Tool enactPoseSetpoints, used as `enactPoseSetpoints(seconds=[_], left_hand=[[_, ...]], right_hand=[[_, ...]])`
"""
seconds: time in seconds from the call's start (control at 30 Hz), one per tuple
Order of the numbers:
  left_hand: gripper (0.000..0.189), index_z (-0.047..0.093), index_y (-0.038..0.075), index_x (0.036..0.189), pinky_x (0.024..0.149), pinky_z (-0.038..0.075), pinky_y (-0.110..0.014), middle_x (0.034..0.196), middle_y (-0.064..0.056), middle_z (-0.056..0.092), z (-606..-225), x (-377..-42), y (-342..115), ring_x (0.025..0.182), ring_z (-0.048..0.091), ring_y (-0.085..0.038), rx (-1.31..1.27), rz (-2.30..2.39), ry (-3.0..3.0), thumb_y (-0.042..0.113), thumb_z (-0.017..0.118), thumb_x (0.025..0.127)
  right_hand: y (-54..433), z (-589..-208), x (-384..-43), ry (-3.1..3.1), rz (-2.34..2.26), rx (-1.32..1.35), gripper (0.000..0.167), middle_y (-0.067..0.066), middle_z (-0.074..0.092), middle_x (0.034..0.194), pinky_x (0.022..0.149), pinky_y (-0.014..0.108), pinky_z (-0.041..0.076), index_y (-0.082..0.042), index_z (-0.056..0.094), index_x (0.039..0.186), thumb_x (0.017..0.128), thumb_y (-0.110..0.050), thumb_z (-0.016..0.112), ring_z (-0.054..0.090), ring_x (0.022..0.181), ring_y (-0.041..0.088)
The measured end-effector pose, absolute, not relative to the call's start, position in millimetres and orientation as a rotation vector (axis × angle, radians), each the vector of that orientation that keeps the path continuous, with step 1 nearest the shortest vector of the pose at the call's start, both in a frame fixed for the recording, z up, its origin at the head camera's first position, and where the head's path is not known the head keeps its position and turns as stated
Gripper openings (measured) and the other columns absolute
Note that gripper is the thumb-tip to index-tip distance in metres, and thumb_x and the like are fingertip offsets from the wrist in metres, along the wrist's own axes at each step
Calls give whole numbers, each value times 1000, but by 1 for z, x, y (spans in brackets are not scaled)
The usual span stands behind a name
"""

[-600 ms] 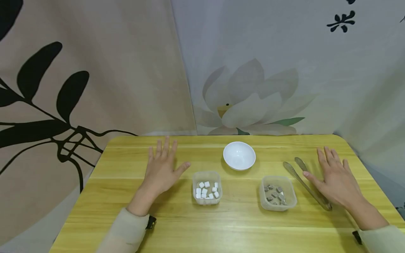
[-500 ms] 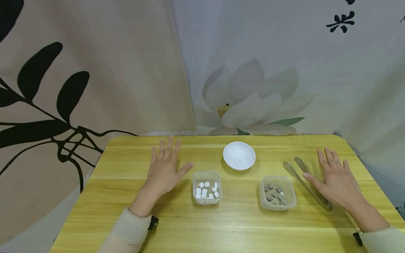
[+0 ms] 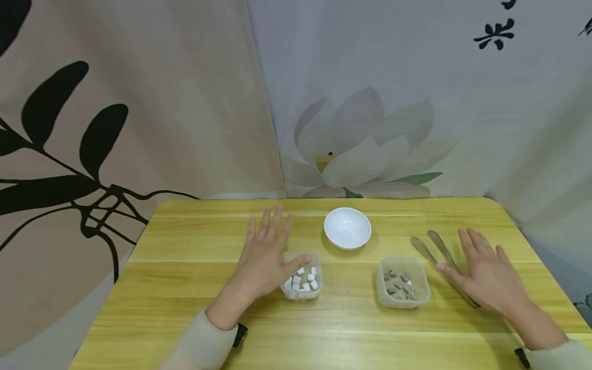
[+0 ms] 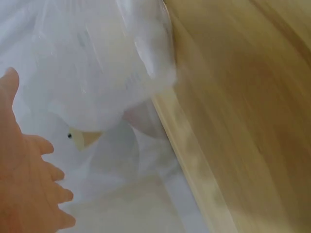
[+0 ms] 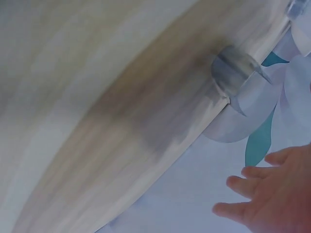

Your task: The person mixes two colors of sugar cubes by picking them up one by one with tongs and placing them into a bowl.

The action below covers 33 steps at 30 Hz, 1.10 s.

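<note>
The left hand [image 3: 262,254] and right hand [image 3: 492,276] are fully spread, gripping nothing, with the tub [image 3: 300,295] of white cubes [image 3: 306,286] at the left's 4 o'clock and tongs [image 3: 446,252] at the right's 9 o'clock — a lowered left thumb could tip the tub.

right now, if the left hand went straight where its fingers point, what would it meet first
The left hand would probably meet the patterned curtain beyond the table, depth unclear; the white bowl sits right of that line.
</note>
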<state>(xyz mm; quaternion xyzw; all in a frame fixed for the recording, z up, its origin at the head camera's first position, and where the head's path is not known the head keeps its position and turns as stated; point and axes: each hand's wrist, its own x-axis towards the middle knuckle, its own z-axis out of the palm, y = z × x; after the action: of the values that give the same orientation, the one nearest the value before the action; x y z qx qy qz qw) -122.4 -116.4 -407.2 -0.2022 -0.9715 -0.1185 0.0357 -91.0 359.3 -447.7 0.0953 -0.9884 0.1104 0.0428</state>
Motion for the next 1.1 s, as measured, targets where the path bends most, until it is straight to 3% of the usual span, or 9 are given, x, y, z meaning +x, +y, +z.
enactPoseSetpoints(seconds=[0.17, 0.37, 0.7, 1.1], left_hand=[[104, 23, 11, 167, 124, -7, -60, 174, -13, -2, -408, -117, -101, 159, -8, -35, -710, -378, -2946, 80, 47, 94], [107, 28, 11, 166, 124, 0, -63, 174, -16, 10, -407, -112, -79, 159, 0, -37, -811, -406, -2874, 81, 54, 90], [113, 31, 15, 166, 124, 7, -65, 172, -17, 20, -406, -105, -41, 159, 9, -39, -934, -339, -2846, 89, 52, 84], [116, 36, 20, 164, 123, 21, -60, 162, -11, 41, -409, -99, -2, 148, 41, -34, -1031, -257, -2753, 93, 55, 76]], right_hand=[[356, -450, -89, -3074, 313, 268, 103, 41, 29, 157, 104, 77, 31, 12, 20, 161, 99, -60, 61, 36, 137, 62], [355, -449, -87, -3143, 289, 250, 106, 43, 34, 152, 85, 70, 50, 15, 23, 158, 98, -64, 61, 49, 122, 65], [351, -447, -86, -3220, 291, 170, 109, 44, 43, 144, 72, 68, 53, 17, 31, 154, 95, -71, 58, 52, 120, 63], [350, -450, -85, -3230, 293, 153, 102, 44, 54, 132, 69, 65, 55, 17, 48, 141, 93, -71, 62, 60, 110, 60]])
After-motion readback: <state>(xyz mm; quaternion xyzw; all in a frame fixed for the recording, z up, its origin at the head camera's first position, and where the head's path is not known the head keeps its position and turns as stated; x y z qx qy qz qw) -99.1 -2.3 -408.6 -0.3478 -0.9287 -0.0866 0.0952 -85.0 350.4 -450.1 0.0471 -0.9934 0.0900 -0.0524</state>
